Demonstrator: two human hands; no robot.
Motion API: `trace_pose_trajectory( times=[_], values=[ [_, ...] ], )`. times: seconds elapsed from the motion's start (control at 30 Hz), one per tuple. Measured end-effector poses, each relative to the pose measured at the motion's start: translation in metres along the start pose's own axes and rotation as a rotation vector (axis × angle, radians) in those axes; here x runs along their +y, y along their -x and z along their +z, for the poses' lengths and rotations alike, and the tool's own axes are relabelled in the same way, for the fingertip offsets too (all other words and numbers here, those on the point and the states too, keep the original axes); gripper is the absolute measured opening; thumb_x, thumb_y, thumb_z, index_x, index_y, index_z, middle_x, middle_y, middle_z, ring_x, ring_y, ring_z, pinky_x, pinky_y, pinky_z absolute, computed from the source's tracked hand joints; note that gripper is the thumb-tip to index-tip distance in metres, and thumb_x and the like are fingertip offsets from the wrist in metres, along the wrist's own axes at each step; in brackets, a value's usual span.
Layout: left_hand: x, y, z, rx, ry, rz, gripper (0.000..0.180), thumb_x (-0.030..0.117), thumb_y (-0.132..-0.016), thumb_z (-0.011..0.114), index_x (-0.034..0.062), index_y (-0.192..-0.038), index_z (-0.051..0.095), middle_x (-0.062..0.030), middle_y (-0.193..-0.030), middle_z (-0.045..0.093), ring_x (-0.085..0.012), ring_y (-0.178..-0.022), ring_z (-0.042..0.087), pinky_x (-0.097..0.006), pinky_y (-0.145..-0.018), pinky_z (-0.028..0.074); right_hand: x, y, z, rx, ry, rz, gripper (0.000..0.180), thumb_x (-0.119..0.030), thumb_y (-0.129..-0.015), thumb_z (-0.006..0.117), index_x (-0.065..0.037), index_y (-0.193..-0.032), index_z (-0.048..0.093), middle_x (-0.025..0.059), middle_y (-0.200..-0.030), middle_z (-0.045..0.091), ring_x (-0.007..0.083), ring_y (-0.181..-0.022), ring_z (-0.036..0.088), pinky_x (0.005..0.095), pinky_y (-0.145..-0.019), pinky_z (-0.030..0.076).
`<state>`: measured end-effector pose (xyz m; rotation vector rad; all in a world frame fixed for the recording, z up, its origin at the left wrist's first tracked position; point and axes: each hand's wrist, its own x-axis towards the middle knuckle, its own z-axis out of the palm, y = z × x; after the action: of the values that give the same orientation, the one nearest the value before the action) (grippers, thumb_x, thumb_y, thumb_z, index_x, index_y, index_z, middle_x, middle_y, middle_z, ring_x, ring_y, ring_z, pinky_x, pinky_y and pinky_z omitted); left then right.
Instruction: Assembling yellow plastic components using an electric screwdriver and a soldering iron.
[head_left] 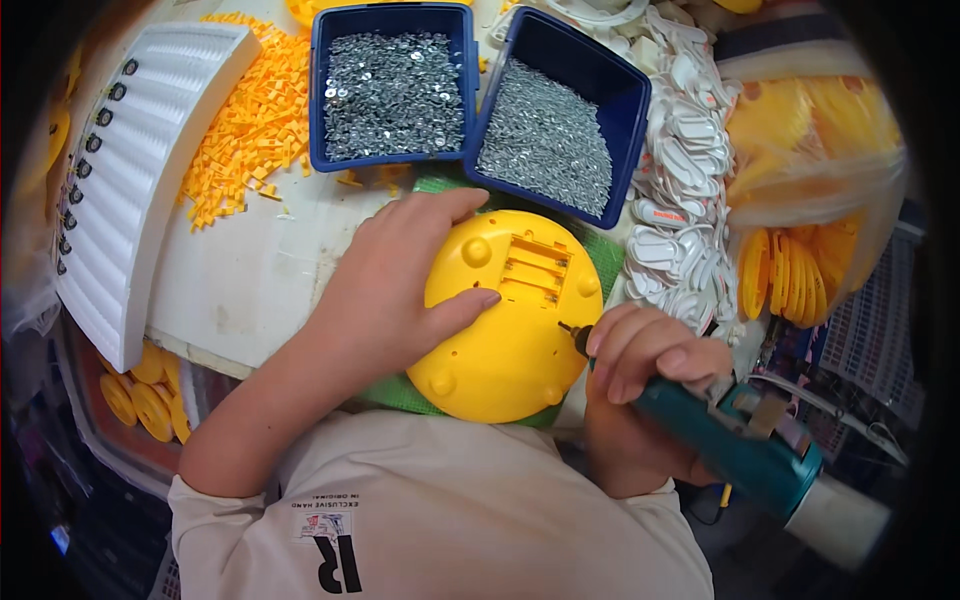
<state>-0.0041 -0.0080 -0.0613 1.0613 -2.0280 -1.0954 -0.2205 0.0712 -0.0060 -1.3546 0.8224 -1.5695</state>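
A round yellow plastic base (500,350) with an uncovered battery compartment (537,270) lies on a green mat (395,393) in front of me. My left hand (400,270) grips its left side, the thumb pressed on top and the fingers along the far edge. In my right hand (655,365) is a teal electric screwdriver (745,440), fingers wrapped round its front end. The dark bit points left over the base's right part, close to its surface; I cannot tell whether it touches. Small holes and rounded bumps show on the base.
Beyond the base stand two blue bins, one of washer-like metal pieces (393,95), one of screws (548,140). Small yellow parts (245,130) and a white foam tray (165,150) lie left. White oval parts (680,170) and bagged yellow parts (815,150) are right.
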Motion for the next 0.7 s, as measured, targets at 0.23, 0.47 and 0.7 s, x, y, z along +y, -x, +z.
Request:
trace_pose_trajectory(
  times=[0.23,0.47,0.7],
  values=[
    [-0.003,0.001,-0.002,-0.036,0.008,-0.011,0.069,0.024,-0.083,0.081,0.005,-0.142,0.051,-0.0175,-0.123,0.059,-0.0385,-0.119,0.055,-0.047,-0.103,0.043,0.005,-0.003,-0.004,-0.035,0.059,-0.022,0.068,-0.072,-0.093,0.053,-0.007,-0.114,0.061,0.0076,-0.071,0.061,0.0234,-0.06,0.058,0.0395,-0.063,0.046],
    [-0.007,0.003,0.0,-0.005,0.036,0.02,0.068,0.024,-0.084,0.08,0.0046,-0.142,0.05,-0.0181,-0.122,0.058,-0.0392,-0.117,0.055,-0.048,-0.101,0.043,-0.024,-0.009,0.03,0.04,0.171,-0.128,0.067,-0.07,-0.096,0.051,-0.009,-0.124,0.061,0.005,-0.073,0.062,0.0215,-0.059,0.057,0.0379,-0.063,0.046],
    [-0.009,0.003,0.001,0.051,0.044,0.051,0.069,0.023,-0.081,0.081,0.0031,-0.14,0.051,-0.0171,-0.12,0.059,-0.0382,-0.115,0.056,-0.047,-0.098,0.044,-0.002,-0.018,0.053,-0.279,-0.03,-0.006,0.036,-0.003,-0.089,0.073,-0.006,-0.119,0.054,0.01,-0.079,0.067,0.0274,-0.064,0.067,0.0422,-0.065,0.058]
  ],
)
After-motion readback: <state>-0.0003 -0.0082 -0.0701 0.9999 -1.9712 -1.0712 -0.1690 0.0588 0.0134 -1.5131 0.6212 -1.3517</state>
